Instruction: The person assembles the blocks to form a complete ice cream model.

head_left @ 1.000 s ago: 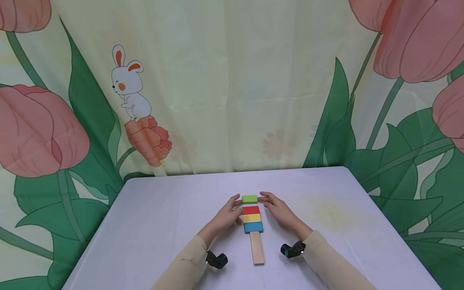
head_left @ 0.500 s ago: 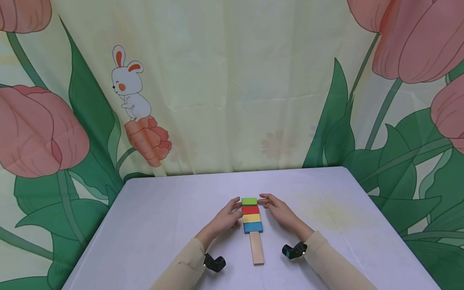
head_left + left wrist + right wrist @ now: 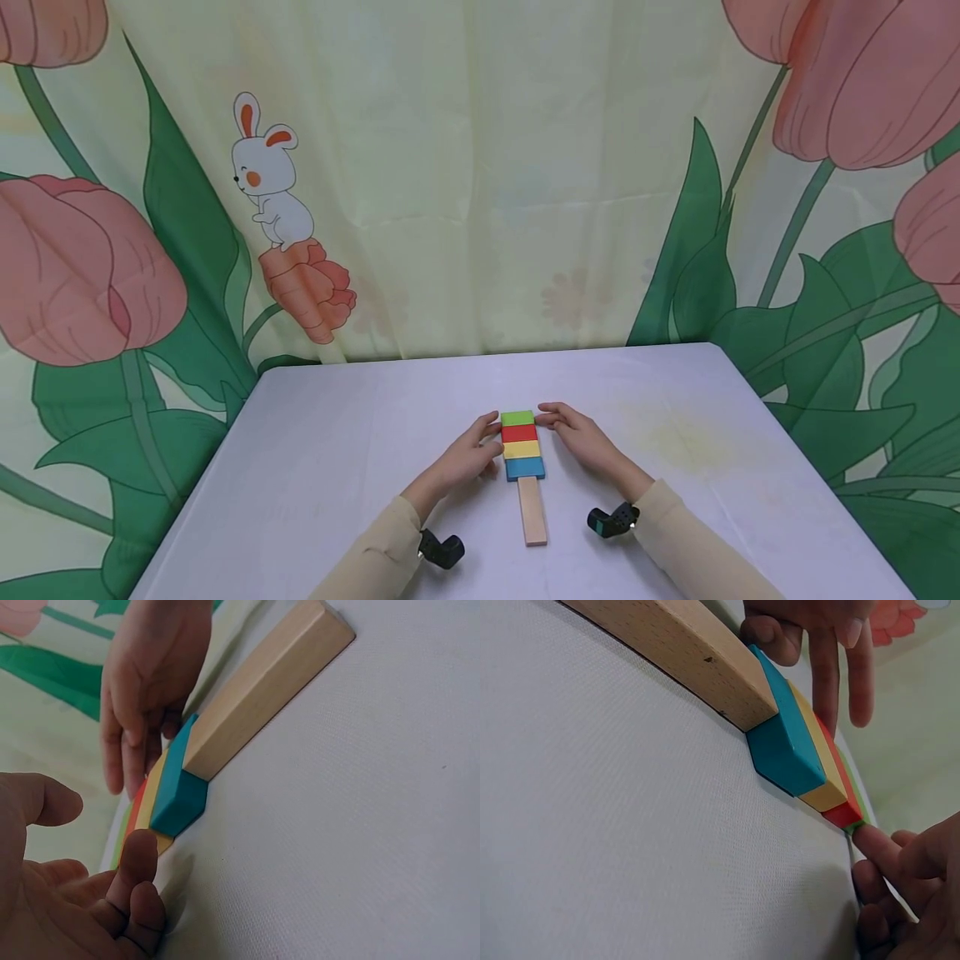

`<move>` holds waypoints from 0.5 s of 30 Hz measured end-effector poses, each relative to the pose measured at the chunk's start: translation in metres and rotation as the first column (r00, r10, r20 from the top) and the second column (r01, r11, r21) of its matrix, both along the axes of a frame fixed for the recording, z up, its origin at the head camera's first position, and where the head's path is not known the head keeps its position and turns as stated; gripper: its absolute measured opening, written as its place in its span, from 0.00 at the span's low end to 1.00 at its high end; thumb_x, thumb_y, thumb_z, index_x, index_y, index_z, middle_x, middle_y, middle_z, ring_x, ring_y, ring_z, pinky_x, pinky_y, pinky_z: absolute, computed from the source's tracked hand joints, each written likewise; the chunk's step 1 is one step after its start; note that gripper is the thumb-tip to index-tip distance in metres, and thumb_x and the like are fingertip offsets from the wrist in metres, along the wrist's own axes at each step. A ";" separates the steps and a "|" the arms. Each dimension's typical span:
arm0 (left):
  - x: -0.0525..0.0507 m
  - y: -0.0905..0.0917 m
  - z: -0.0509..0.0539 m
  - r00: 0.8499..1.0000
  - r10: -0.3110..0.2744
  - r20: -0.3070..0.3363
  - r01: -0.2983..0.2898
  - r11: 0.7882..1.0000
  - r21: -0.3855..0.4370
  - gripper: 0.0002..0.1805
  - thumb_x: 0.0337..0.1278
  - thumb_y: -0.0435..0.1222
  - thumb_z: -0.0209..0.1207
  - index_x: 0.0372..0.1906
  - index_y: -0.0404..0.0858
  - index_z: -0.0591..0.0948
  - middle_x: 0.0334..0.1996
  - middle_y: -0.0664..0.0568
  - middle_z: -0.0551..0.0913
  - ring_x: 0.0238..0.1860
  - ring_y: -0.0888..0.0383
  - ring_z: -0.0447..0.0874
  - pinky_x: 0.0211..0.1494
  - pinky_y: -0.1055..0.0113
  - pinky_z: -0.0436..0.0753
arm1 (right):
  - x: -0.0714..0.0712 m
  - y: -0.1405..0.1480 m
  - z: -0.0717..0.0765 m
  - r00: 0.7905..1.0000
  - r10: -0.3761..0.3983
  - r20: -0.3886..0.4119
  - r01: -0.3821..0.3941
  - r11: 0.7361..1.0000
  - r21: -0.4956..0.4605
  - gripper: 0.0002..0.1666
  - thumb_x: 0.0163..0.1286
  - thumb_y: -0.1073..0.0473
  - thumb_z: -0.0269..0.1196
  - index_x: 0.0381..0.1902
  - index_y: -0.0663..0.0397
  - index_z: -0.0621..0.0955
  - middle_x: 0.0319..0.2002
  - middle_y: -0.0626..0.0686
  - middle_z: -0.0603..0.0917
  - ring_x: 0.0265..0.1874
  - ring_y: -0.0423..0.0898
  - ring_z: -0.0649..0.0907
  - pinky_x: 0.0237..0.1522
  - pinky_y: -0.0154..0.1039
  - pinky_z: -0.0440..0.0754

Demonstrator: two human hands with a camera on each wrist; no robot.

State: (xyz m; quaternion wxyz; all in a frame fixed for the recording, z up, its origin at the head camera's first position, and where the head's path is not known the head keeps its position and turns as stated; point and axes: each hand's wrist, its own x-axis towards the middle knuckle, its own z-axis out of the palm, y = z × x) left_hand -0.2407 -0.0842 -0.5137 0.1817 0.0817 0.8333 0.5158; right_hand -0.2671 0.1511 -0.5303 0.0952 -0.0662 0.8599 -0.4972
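Observation:
In the head view a column of wooden blocks lies on the table: a green block (image 3: 517, 418) at the far end, then a red block (image 3: 519, 433), a yellow block (image 3: 522, 450) and a blue block (image 3: 525, 469). A long plain wooden block (image 3: 532, 512) extends from the blue one toward the person. My left hand (image 3: 463, 457) lies along the column's left side, fingers loosely extended close to the blocks. On the opposite side is my right hand (image 3: 588, 440); in the right wrist view one of its fingertips touches the green block's end (image 3: 859, 824). Neither hand grips a block.
A white cloth covers the table (image 3: 345, 467). Behind it hangs a curtain (image 3: 480, 183) printed with tulips and a rabbit. Black wrist devices sit by the left sleeve (image 3: 386, 546) and the right sleeve (image 3: 693, 542).
The green block has moved toward the person, from a gap beyond the red block to lying against it. Both hands have shifted slightly nearer as well.

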 end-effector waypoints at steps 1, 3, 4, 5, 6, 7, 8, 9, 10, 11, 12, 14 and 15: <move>0.000 0.000 0.000 1.000 0.000 -0.001 0.000 1.000 -0.002 0.38 0.72 0.43 0.55 0.82 0.42 0.57 0.78 0.43 0.66 0.32 0.54 0.83 0.42 0.64 0.82 | 0.000 0.000 0.000 1.000 0.003 0.000 -0.003 1.000 -0.003 0.25 0.81 0.62 0.47 0.72 0.52 0.73 0.63 0.53 0.84 0.70 0.58 0.75 0.74 0.60 0.69; 0.000 -0.001 0.000 1.000 0.001 -0.002 -0.001 1.000 -0.009 0.38 0.72 0.43 0.55 0.82 0.42 0.57 0.78 0.44 0.66 0.32 0.54 0.83 0.43 0.64 0.83 | 0.000 0.000 0.000 1.000 0.009 0.000 -0.009 1.000 -0.007 0.25 0.81 0.62 0.47 0.72 0.53 0.73 0.63 0.53 0.84 0.72 0.59 0.73 0.75 0.61 0.67; 0.000 -0.001 0.000 1.000 0.001 -0.003 -0.001 1.000 -0.012 0.38 0.72 0.43 0.55 0.82 0.42 0.57 0.78 0.44 0.66 0.32 0.54 0.83 0.44 0.63 0.83 | 0.000 0.000 0.000 1.000 0.013 -0.001 -0.013 1.000 -0.007 0.25 0.81 0.62 0.47 0.72 0.53 0.73 0.63 0.53 0.84 0.73 0.59 0.72 0.75 0.61 0.66; 0.000 -0.002 0.000 1.000 0.002 -0.003 -0.002 1.000 -0.014 0.38 0.72 0.43 0.55 0.82 0.42 0.57 0.78 0.44 0.66 0.32 0.54 0.83 0.45 0.63 0.83 | 0.000 0.000 0.000 1.000 0.019 -0.009 -0.019 1.000 -0.003 0.25 0.81 0.62 0.47 0.72 0.54 0.73 0.62 0.53 0.85 0.74 0.60 0.71 0.75 0.63 0.65; 0.000 -0.002 -0.001 1.000 0.002 -0.003 -0.002 1.000 -0.017 0.38 0.72 0.43 0.55 0.82 0.42 0.57 0.78 0.44 0.66 0.33 0.54 0.83 0.45 0.63 0.83 | -0.001 0.000 -0.001 1.000 0.018 -0.004 -0.018 1.000 -0.007 0.24 0.81 0.62 0.48 0.71 0.53 0.73 0.62 0.53 0.85 0.75 0.59 0.70 0.76 0.63 0.64; 0.000 -0.002 -0.001 1.000 0.002 -0.005 -0.002 1.000 -0.018 0.38 0.72 0.43 0.56 0.82 0.42 0.57 0.78 0.44 0.66 0.33 0.54 0.83 0.45 0.62 0.83 | -0.001 0.000 -0.001 1.000 0.021 -0.007 -0.021 1.000 -0.006 0.24 0.81 0.62 0.48 0.71 0.54 0.73 0.62 0.53 0.85 0.75 0.60 0.69 0.76 0.63 0.63; 0.000 -0.002 -0.001 1.000 0.003 -0.004 -0.004 1.000 -0.018 0.38 0.72 0.43 0.56 0.82 0.42 0.57 0.78 0.44 0.66 0.32 0.54 0.83 0.45 0.62 0.84 | -0.001 0.000 -0.001 1.000 0.024 -0.009 -0.024 1.000 -0.005 0.24 0.81 0.62 0.48 0.71 0.54 0.73 0.62 0.53 0.85 0.75 0.60 0.69 0.76 0.63 0.63; -0.001 -0.002 -0.001 1.000 0.004 -0.004 -0.004 1.000 -0.017 0.38 0.72 0.43 0.56 0.82 0.42 0.57 0.78 0.44 0.66 0.32 0.54 0.83 0.45 0.62 0.84 | -0.001 -0.001 -0.001 1.000 0.026 -0.011 -0.026 1.000 -0.003 0.24 0.81 0.62 0.48 0.71 0.53 0.74 0.62 0.53 0.85 0.76 0.60 0.69 0.77 0.64 0.62; -0.001 -0.002 -0.001 1.000 0.005 -0.004 -0.005 1.000 -0.016 0.38 0.72 0.43 0.56 0.82 0.42 0.57 0.78 0.44 0.66 0.32 0.54 0.83 0.45 0.62 0.84 | -0.001 -0.001 0.000 1.000 0.028 -0.012 -0.028 1.000 -0.001 0.24 0.81 0.62 0.48 0.71 0.53 0.74 0.61 0.52 0.85 0.76 0.60 0.69 0.77 0.64 0.62; 0.000 -0.002 -0.001 1.000 0.004 -0.004 -0.004 1.000 -0.015 0.38 0.72 0.43 0.56 0.82 0.42 0.57 0.78 0.44 0.66 0.32 0.53 0.83 0.44 0.63 0.83 | 0.000 -0.001 0.000 1.000 0.028 -0.011 -0.028 1.000 -0.002 0.24 0.81 0.62 0.48 0.71 0.53 0.74 0.61 0.52 0.85 0.75 0.60 0.69 0.77 0.64 0.62; 0.000 -0.003 -0.001 1.000 0.005 -0.004 -0.005 1.000 -0.013 0.38 0.72 0.43 0.56 0.82 0.42 0.57 0.78 0.44 0.66 0.32 0.53 0.83 0.44 0.63 0.83 | 0.000 -0.001 0.001 1.000 0.028 -0.004 -0.028 1.000 -0.005 0.24 0.81 0.61 0.48 0.71 0.53 0.74 0.61 0.52 0.85 0.75 0.59 0.69 0.77 0.63 0.62; 0.000 -0.003 0.000 1.000 0.012 -0.017 -0.013 1.000 -0.014 0.37 0.72 0.43 0.56 0.81 0.42 0.58 0.77 0.43 0.67 0.33 0.54 0.82 0.42 0.64 0.83 | 0.002 0.001 0.004 0.999 0.038 -0.004 -0.038 0.999 0.004 0.24 0.81 0.61 0.48 0.71 0.53 0.74 0.62 0.52 0.85 0.74 0.59 0.71 0.76 0.63 0.64; 0.001 -0.003 0.000 0.999 0.018 -0.030 -0.018 1.000 -0.014 0.36 0.72 0.42 0.56 0.81 0.42 0.60 0.76 0.43 0.68 0.34 0.55 0.82 0.40 0.65 0.83 | 0.003 0.002 0.005 0.999 0.038 -0.005 -0.038 0.999 0.008 0.24 0.81 0.61 0.49 0.71 0.53 0.74 0.62 0.52 0.84 0.73 0.59 0.72 0.75 0.62 0.66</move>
